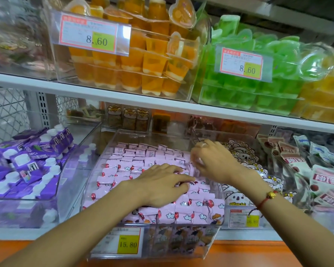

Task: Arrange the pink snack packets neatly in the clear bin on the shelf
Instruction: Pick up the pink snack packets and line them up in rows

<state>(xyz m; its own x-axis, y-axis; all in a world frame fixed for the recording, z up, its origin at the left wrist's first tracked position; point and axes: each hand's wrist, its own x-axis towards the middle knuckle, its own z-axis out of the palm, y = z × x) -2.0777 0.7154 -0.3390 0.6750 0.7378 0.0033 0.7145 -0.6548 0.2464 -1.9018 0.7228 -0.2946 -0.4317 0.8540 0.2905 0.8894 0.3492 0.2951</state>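
Observation:
A clear bin (94,168) on the lower shelf is filled with rows of pink snack packets (143,157) printed with clouds and red balloons. My left hand (158,185) lies palm down on the packets in the middle of the bin, fingers spread and slightly bent. At the bin's right side, my right hand (214,160) is blurred, its fingers curled around a pink packet among the others. A ring and a red string bracelet are on that hand and wrist.
A bin of purple spouted pouches (27,160) stands to the left, and bear-print packets (239,160) and white-red packets (326,180) to the right. The upper shelf (104,93) just above holds orange jelly cups (143,60) and green jelly cups (249,89). A 15.80 price tag (123,243) fronts the bin.

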